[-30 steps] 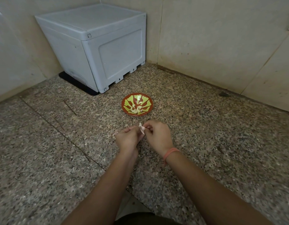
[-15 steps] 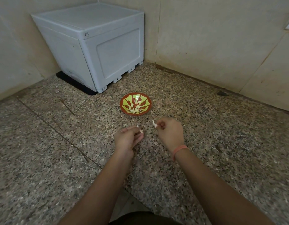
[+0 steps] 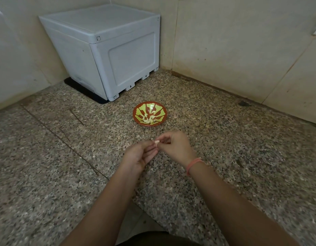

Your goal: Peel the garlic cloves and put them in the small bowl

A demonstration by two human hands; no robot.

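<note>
A small red bowl (image 3: 138, 119) with a green pattern sits on the speckled stone floor, holding several pale peeled garlic cloves (image 3: 150, 119). Just in front of it my two hands meet. A small pale garlic clove (image 3: 156, 142) is pinched between the fingertips of my right hand (image 3: 176, 148) and my left hand (image 3: 140, 155). The left palm faces up, its fingers curled toward the clove. An orange band circles my right wrist.
A grey plastic box (image 3: 107, 52) stands on a black mat in the far left corner. Beige tiled walls (image 3: 242, 50) close the back and right. A groove (image 3: 61, 139) runs diagonally across the floor at left.
Half a second ago my hands were apart, each with a small piece. Now they have come back together over the clove. The view has shifted slightly.
</note>
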